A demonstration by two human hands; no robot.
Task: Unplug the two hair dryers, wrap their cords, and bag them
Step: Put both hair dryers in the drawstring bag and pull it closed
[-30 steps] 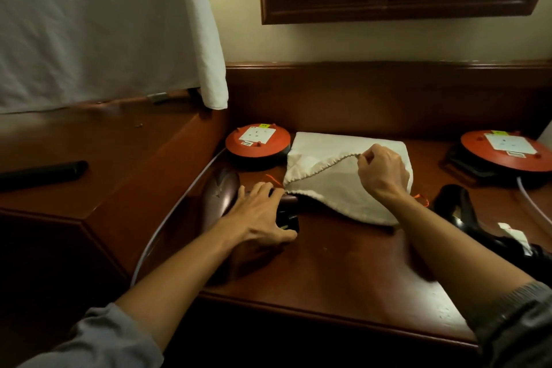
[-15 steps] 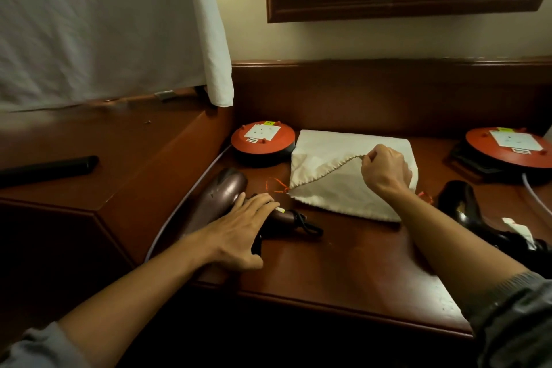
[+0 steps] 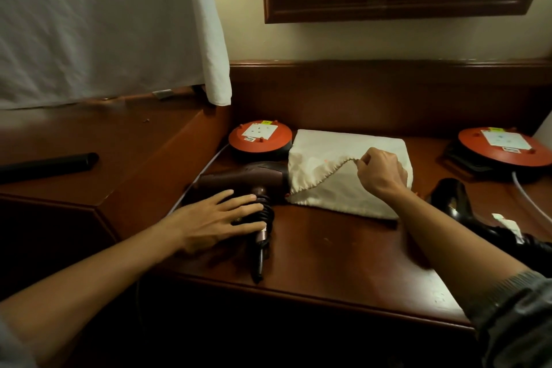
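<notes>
A brown hair dryer (image 3: pixel 245 178) lies on the wooden desk (image 3: pixel 343 254), its nozzle at the open mouth of a cream drawstring bag (image 3: pixel 337 188). Its black cord is wrapped round the handle (image 3: pixel 264 218). My left hand (image 3: pixel 218 218) lies on the dryer's handle with fingers nearly straight. My right hand (image 3: pixel 379 172) pinches the bag's upper hem and holds the mouth lifted. A black hair dryer (image 3: pixel 457 197) lies at the right, partly behind my right forearm.
Two orange cable reels with sockets stand at the back, one on the left (image 3: pixel 260 137) and one on the right (image 3: pixel 504 146). A raised wooden ledge at the left carries a black cylinder (image 3: pixel 47 163). A white cloth (image 3: pixel 104 24) hangs above it.
My left hand has turned the brown dryer and slid it right, so its nozzle now meets the bag's mouth. My right hand keeps the hem lifted.
</notes>
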